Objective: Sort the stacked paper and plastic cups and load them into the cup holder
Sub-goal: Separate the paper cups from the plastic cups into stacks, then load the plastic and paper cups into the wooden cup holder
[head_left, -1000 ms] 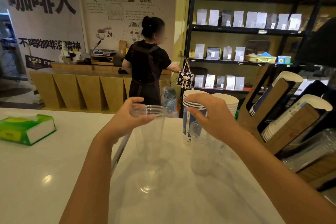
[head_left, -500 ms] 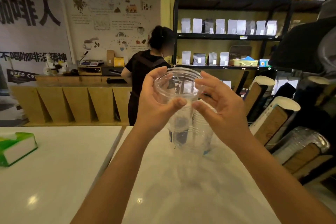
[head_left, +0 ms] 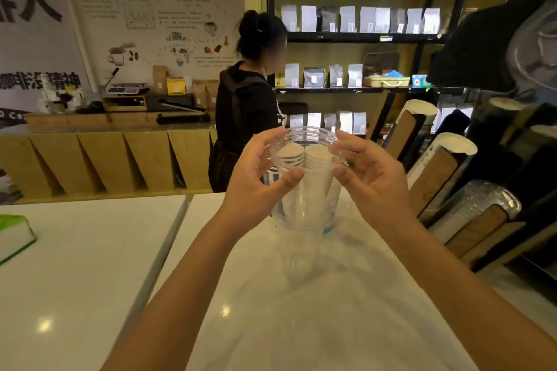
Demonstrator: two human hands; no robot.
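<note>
Item: clear plastic cup, held upright above the white surface, mouth tipped toward the wearer. Whether it is a single cup or several nested together cannot be told; the walls are too transparent.

Left hand: grasping the cup at its rim, thumb across the near side, fingers curled round the far left edge. Forearm reaches up from the lower left.

Right hand: grasping the opposite side of the same rim, thumb on the near edge, fingers wrapped behind. Forearm comes in from the lower right. The two hands mirror each other, wrists raised.

Behind the cup: two stacks of paper cups standing on the surface, seen through the plastic.

To the right: wooden cup holder, slanted channels already carrying paper cups in the upper slots and a sleeve of plastic cups lower down.

Handling note, as judgement: the step appears to be squaring up or separating the plastic cup before loading. Thin plastic buckles easily, so a light pinch at the stiffer rim suits better than squeezing the wall. The lower channel with the plastic sleeve looks the proper destination; tilting the cup to match the channel's slant should help.

Also present: a green tissue box at far left; a person in a dark apron beyond the surface.
</note>
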